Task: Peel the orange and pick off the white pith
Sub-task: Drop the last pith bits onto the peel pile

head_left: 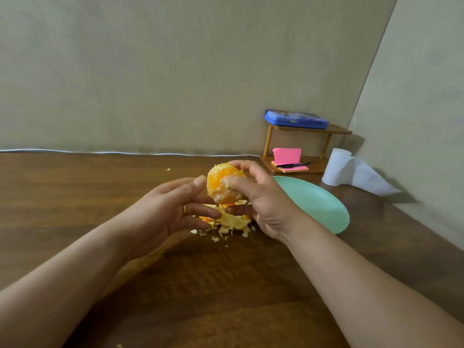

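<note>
A: Orange (223, 183), where is it exactly?

B: Lifted clear of the bench (75, 197), between both hands, above a heap of peel (232, 221). The right hand (261, 199) has its grip closed round the fruit: thumb pressed on the near face, fingers curled over the far top. I'd say that hand is the holder, turning the fruit to show each patch.

A: And the left hand (173, 209)?

B: Half open, fingers loosely bent, thumb tip just beside the fruit's left side. Whether it has a shred of pith pinched I cannot tell; it looks to hold nothing solid. There is a ring (184, 209) on one finger.

A: How far along?

B: The rind seems all off; orange flesh shows with pale pith on top and on the lower left. So I judge it's the picking stage.

A: Why hold it over the heap?

B: Likely so that scraps drop onto the pile and not across the bench. Some crumbs (216, 238) lie scattered at its near edge anyway, and one fleck (168, 169) lies farther off.

A: Anything around it?

B: A green plate (321, 204) just right of the right hand, bare where visible. Farther right, a paper roll (337, 167). Far right, a small shelf (311, 129) with a blue case (296, 119) on top, pink notes (286, 155) and a pen (292, 165) below.

A: Anything in the way?

B: No. Only the right hand itself hides part of the fruit.
</note>
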Demonstrator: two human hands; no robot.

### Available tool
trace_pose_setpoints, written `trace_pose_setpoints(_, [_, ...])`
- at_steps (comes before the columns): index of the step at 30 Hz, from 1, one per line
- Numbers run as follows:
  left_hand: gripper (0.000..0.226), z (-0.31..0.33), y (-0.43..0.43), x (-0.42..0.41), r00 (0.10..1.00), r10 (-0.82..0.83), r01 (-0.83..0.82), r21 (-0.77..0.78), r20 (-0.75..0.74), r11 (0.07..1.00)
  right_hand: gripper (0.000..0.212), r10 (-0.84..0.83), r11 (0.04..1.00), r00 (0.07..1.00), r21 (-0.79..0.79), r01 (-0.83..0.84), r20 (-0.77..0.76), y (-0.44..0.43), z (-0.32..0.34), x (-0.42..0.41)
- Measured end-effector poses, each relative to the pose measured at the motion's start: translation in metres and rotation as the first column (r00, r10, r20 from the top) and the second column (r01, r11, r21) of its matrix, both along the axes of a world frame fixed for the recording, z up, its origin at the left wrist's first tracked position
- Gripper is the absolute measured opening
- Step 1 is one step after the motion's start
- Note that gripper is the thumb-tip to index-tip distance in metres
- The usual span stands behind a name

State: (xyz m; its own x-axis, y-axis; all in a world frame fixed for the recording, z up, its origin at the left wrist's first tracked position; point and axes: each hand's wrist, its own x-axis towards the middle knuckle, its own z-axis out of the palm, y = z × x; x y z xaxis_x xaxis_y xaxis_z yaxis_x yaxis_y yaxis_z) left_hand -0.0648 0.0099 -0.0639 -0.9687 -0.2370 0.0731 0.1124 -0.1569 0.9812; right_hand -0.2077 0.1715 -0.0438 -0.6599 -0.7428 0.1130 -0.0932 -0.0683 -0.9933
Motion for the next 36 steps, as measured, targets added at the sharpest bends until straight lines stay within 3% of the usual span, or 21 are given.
trace_pose_setpoints(5, [0.048,-0.001,0.008,0.0,0.999,-0.025,0.024,0.015,0.021,1.0,0.043,0.003,0.996,1.0,0.086,-0.004,0.009,0.021,0.004,0.0])
trace_pose_setpoints(9, [0.049,-0.003,0.013,0.001,0.987,-0.158,0.158,-0.029,-0.002,0.987,0.044,-0.01,0.993,0.997,0.118,0.001,0.078,0.041,0.015,-0.001])
trace_pose_setpoints(12, [0.062,-0.003,0.015,0.002,0.974,-0.222,0.22,-0.053,-0.037,0.974,0.033,-0.031,0.999,0.969,0.05,0.019,0.246,0.05,0.015,-0.004])
trace_pose_setpoints(14, [0.065,-0.003,0.015,0.001,0.978,-0.197,0.192,-0.079,-0.061,0.978,0.026,-0.076,0.996,0.925,-0.014,0.087,0.373,0.059,0.014,-0.015])
trace_pose_setpoints(15, [0.071,-0.003,0.014,0.001,0.984,-0.165,0.159,-0.085,-0.071,0.984,0.025,-0.11,0.992,0.924,-0.017,0.125,0.367,0.063,0.014,-0.025])
trace_pose_setpoints(16, [0.078,-0.003,0.012,0.001,0.99,-0.121,0.114,-0.09,-0.075,0.989,0.026,-0.161,0.987,0.946,0.017,0.162,0.282,0.069,0.016,-0.037])
trace_pose_setpoints(18, [0.078,-0.003,0.005,0.001,0.998,-0.019,0.012,-0.115,-0.06,0.993,0.035,-0.262,0.94,0.957,0.194,0.282,-0.122,0.079,0.022,-0.064])
trace_pose_setpoints(20, [0.08,-0.006,0.0,0.0,0.998,0.031,-0.037,-0.132,-0.046,0.991,0.046,-0.25,0.822,0.84,0.352,0.447,-0.481,0.088,0.028,-0.084])
trace_pose_setpoints(21, [0.077,-0.007,-0.002,-0.001,0.998,0.048,-0.053,-0.135,-0.039,0.989,0.048,-0.226,0.778,0.808,0.398,0.486,-0.544,0.09,0.029,-0.092])
trace_pose_setpoints(23, [0.058,-0.01,-0.004,-0.003,0.997,0.075,-0.079,-0.135,-0.031,0.988,0.051,-0.172,0.737,0.796,0.46,0.495,-0.581,0.09,0.027,-0.101])
trace_pose_setpoints(27, [0.045,-0.012,-0.009,-0.002,0.993,0.121,-0.122,-0.132,-0.018,0.984,0.072,-0.026,0.649,0.706,0.525,0.551,-0.708,0.083,0.008,-0.104])
trace_pose_setpoints(31, [0.04,-0.012,-0.011,-0.001,0.987,0.16,-0.162,-0.1,-0.034,0.982,0.094,0.001,0.65,0.675,0.514,0.56,-0.738,0.086,-0.008,-0.106])
trace_pose_setpoints(33, [0.044,-0.011,-0.01,-0.001,0.986,0.16,-0.163,-0.106,-0.038,0.981,0.102,-0.009,0.665,0.692,0.512,0.544,-0.722,0.09,-0.007,-0.107])
trace_pose_setpoints(36, [0.081,-0.011,-0.01,0.0,0.989,0.144,-0.147,-0.115,-0.04,0.982,0.102,-0.03,0.681,0.713,0.508,0.528,-0.701,0.095,-0.002,-0.108])
